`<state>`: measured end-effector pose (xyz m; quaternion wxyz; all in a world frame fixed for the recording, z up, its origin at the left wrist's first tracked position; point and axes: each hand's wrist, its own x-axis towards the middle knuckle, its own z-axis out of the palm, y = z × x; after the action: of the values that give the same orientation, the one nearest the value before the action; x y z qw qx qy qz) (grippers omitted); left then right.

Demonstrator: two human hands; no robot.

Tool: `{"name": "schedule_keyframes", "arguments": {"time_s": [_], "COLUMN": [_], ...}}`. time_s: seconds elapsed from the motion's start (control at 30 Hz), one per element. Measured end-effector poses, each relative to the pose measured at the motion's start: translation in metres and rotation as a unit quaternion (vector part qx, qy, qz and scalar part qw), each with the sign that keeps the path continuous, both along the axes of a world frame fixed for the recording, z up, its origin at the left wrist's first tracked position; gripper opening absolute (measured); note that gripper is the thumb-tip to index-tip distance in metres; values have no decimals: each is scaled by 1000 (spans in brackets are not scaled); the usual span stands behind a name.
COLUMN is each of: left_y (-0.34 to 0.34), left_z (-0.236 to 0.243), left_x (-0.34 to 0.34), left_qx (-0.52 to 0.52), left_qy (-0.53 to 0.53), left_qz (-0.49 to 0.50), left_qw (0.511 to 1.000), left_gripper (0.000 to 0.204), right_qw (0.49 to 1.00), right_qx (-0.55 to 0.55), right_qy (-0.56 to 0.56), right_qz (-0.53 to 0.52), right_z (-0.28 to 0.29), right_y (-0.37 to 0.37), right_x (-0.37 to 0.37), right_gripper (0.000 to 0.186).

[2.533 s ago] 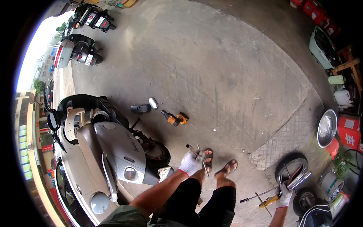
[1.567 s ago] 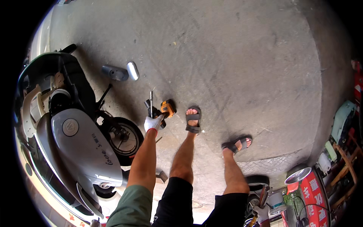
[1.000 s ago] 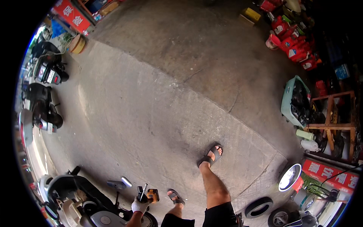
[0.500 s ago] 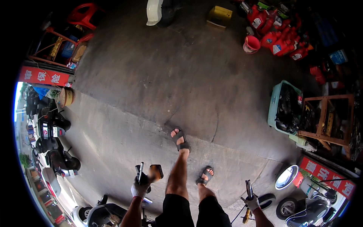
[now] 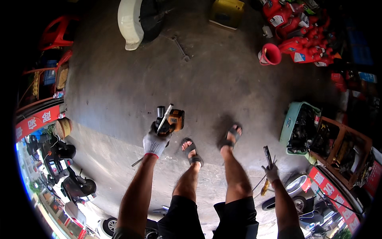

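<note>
Our left hand (image 5: 154, 141), in a white knit glove with a red cuff, is wrapped tight around a blocky black and orange power tool (image 5: 170, 120) together with a thin metal rod (image 5: 164, 114), held over the rough grey concrete floor (image 5: 119, 91) just left of our sandalled left foot (image 5: 192, 151). Our right hand (image 5: 272, 173), also gloved, is clenched around slim dark metal tools (image 5: 267, 156) and a yellow-handled one (image 5: 264, 187), well to the right of that foot, near a teal plastic crate (image 5: 289, 123)
</note>
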<state>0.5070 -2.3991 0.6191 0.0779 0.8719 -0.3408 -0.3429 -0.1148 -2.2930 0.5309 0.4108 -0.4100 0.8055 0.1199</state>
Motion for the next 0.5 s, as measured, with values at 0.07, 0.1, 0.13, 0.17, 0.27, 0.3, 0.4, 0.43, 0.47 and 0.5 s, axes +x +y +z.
{"name": "schedule_keyframes", "arguments": {"time_s": [0.07, 0.1, 0.13, 0.17, 0.27, 0.3, 0.4, 0.43, 0.47, 0.5], "left_y": [-78, -107, -140, -174, -256, -281, -351, -370, -385, -391], "left_z": [-15, -23, -32, -39, -70, -82, -117, -122, -131, -141], "left_x": [-19, -24, -34, -40, -69, -74, -95, -104, -119, -121], "left_qx": [-3, -10, -25, -47, -29, -29, -13, 5, 23, 33], "left_qy": [16, 5, -1, -8, 12, 8, 1, 4, 7, -9], "left_qz": [-32, -41, -51, -59, -44, -41, -39, -38, -44, -45], "left_qw": [999, 999, 998, 997, 999, 999, 999, 999, 999, 998], "left_gripper": [57, 57, 58, 58, 54, 58, 66, 65, 64, 65], "right_qw": [993, 986, 981, 976, 959, 949, 937, 937, 943, 936], "right_qx": [-107, -103, -103, -107, 1, -18, -76, -74, -76, -79], "right_qy": [3, 50, 68, 80, 138, 140, 115, 115, 103, 88], "right_qz": [49, 117, 146, 174, 247, 282, 320, 320, 308, 331], "right_z": [-41, -59, -75, -92, -133, -144, -178, -187, -199, -205], "right_y": [-75, -118, -166, -214, -342, -379, -475, -498, -516, -536], "right_x": [-17, -3, 9, 25, 89, 114, 162, 178, 189, 212], "right_gripper": [30, 32, 32, 33, 34, 35, 36, 36, 36, 37]}}
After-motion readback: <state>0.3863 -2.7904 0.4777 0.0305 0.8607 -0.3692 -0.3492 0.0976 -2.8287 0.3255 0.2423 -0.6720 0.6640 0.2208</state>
